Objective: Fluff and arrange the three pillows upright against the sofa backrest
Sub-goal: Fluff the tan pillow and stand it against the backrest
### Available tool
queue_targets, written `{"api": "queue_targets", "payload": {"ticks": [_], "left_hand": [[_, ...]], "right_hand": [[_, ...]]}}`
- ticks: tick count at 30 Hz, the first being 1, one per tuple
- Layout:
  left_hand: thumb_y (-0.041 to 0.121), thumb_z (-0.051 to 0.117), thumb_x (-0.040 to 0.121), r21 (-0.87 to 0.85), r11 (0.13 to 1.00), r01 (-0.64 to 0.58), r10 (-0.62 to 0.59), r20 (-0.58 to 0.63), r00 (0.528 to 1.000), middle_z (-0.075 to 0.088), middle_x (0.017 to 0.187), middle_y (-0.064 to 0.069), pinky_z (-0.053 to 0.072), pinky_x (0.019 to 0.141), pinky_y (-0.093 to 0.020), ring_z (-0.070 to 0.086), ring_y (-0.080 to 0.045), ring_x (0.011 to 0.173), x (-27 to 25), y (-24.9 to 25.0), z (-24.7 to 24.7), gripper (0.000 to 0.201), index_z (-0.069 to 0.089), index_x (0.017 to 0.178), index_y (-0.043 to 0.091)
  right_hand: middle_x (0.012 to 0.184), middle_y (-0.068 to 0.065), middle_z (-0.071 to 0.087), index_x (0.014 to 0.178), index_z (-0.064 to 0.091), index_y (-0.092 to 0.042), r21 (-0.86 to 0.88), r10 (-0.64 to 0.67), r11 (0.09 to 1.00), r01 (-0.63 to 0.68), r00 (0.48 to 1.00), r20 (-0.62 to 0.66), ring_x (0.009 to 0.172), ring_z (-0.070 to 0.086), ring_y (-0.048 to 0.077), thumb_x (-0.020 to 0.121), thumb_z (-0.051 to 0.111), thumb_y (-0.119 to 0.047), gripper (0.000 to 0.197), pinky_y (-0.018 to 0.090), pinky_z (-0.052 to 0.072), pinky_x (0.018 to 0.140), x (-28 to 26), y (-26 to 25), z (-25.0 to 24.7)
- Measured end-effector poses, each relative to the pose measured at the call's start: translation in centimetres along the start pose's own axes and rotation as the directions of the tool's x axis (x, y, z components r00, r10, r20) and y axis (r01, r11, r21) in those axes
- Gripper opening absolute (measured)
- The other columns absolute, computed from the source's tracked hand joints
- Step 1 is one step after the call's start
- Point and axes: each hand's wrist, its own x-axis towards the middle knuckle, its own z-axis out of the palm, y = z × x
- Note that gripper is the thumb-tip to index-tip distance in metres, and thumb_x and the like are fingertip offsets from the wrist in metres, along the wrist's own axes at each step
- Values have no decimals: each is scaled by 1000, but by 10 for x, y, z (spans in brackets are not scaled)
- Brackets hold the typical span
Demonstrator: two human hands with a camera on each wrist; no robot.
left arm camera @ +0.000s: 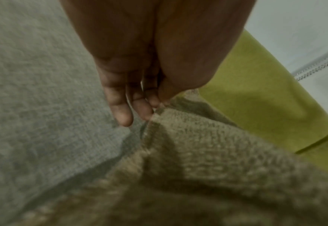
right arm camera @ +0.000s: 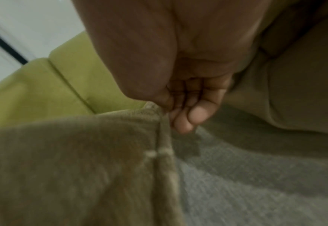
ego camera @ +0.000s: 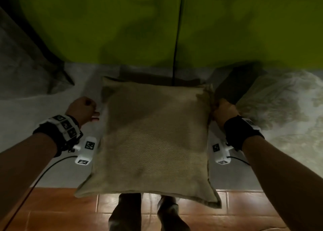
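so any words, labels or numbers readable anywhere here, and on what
No readable text in any view.
Black-and-white square marker patterns on the left wrist band and the white camera units: patterns only, no letters or digits legible.
Pillow, green backrest, grey seat: no labels showing.

Dim rm – brown tile floor [ego camera: 244, 213]
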Motion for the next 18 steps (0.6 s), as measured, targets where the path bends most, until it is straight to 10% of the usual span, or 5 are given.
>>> {"api": "queue_targets", "payload": {"ticks": [5, 7, 11, 13, 18], "left_hand": [[33, 59, 98, 200, 970, -138, 139, 12, 990, 63, 125, -15, 55, 89, -42, 64, -29, 98, 3, -6, -30, 29, 58, 120, 15], [49, 57, 96, 315, 910, -270, 260, 72, 963, 56, 136, -8, 47, 97, -39, 58, -28, 116, -13, -2, -31, 48, 50, 138, 27], [71, 32, 93, 441, 506, -741, 660, 355, 662, 17, 165, -7, 21, 121, -41, 17, -20, 150, -74, -2, -4, 74, 18, 157, 38], [68, 30, 97, 465, 346, -815, 690, 462, 557, 2, 169, -7, 15, 123, -47, -1, -25, 155, -99, -20, 21, 76, 13, 160, 30], [84, 20, 86, 528, 528, -665, 468, 473, 747, -34, 160, 15, 3, 123, -54, -32, -22, 148, -103, -73, 60, 85, -18, 153, 48]], "right_hand": [[132, 23, 59, 128, 51, -10, 133, -14, 991, 20, 999, -48, 116, 58, 41, 106, 44, -34, 33, 37, 41, 84, -35, -10, -6], [142, 19, 53, 142, 47, -12, 101, -259, 955, 280, 948, -187, 129, 51, 38, 106, 38, -43, 48, 41, 41, 101, -67, -15, -8], [168, 13, 22, 159, 27, -23, -244, -775, 625, 742, 628, -77, 155, 15, 39, 104, 20, -64, 69, 63, 16, 123, -139, -27, 16], [171, 6, 13, 160, 19, -32, -291, -820, 533, 795, 570, 55, 157, 3, 38, 102, 24, -66, 67, 66, 9, 122, -159, -35, 43], [171, -2, -12, 160, 3, -44, -401, -715, 566, 720, 671, 196, 156, -18, 30, 96, 16, -78, 75, 65, 2, 122, -141, -34, 91]]}}
